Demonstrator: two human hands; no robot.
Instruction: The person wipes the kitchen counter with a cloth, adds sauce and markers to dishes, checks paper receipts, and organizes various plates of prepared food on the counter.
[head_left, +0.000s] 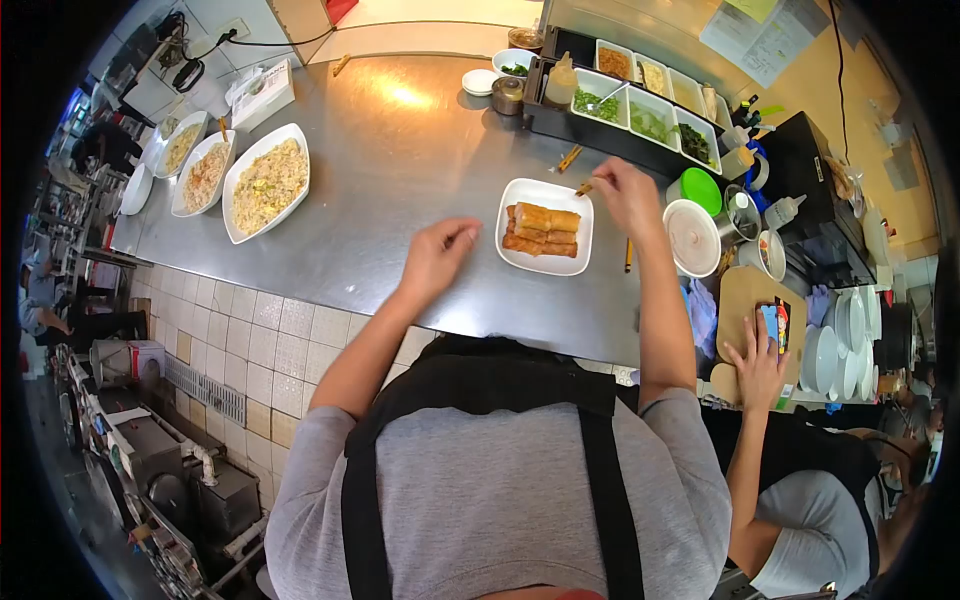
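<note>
Fried rolls (543,226) lie stacked on white plate (575,193), atop metal surface (400,180). Right hand (622,190) pinches a small brown stick (584,189) by the plate's far-right corner; left hand (440,256) half-curled, apparently empty, near plate. Rolls probably light, crisp, greasy, crackable; best gripped gently along sides.
</note>
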